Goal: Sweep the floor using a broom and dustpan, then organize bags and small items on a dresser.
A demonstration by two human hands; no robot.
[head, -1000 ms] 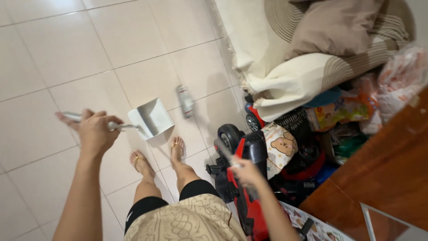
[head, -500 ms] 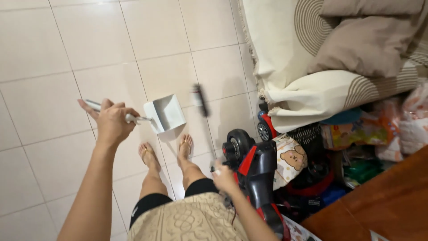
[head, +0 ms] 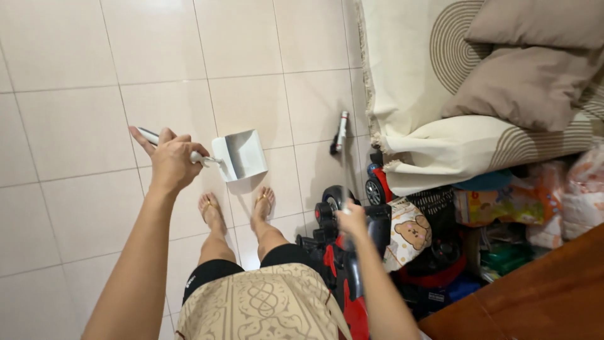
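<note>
Holding the metal dustpan point(head: 242, 154) by its handle in my left hand point(head: 168, 165) at frame centre-left, I clenched my right hand point(head: 352, 218) around the broom point(head: 340, 133), its head by the rug's fringe. Short strokes pan-ward seemed best.

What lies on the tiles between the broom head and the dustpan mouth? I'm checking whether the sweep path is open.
Nothing visible does. The broom head sits on bare floor tiles near the rug edge, and the dustpan, held by the left hand, is apart from it with only tile between.
</note>
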